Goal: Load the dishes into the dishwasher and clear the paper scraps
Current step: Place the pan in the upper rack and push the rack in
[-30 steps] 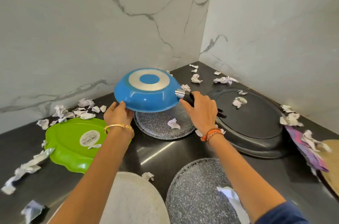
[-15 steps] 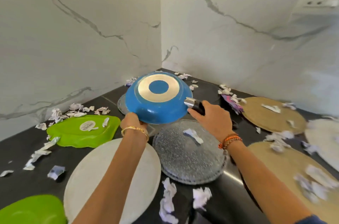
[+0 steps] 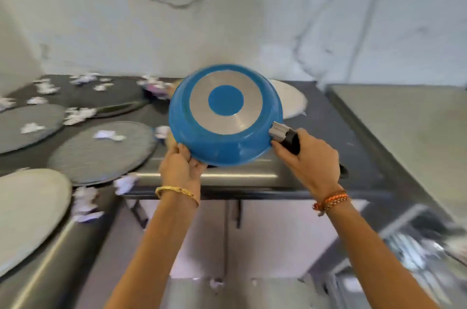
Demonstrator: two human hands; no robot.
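Head view
Setting: marble-veined wall (image 3: 252,18) behind a dark counter (image 3: 328,119); steel cabinet doors (image 3: 265,233) below the forearms.
Pan: blue frying pan (image 3: 225,116) held upside down above the counter edge, between the two hands, silver base ring facing the camera.
Left hand: left hand (image 3: 180,169) grips the pan's near rim, fingers curled over the edge.
Right hand: right hand (image 3: 310,159) wraps around the black handle (image 3: 290,143).
Left of the hands: grey speckled plates (image 3: 101,152) and a pale plate (image 3: 27,217) on the counter.
Scraps: paper scraps (image 3: 80,114), blurred, scattered on and between those plates.
Lower right: blurred rack (image 3: 417,258), contents unclear.
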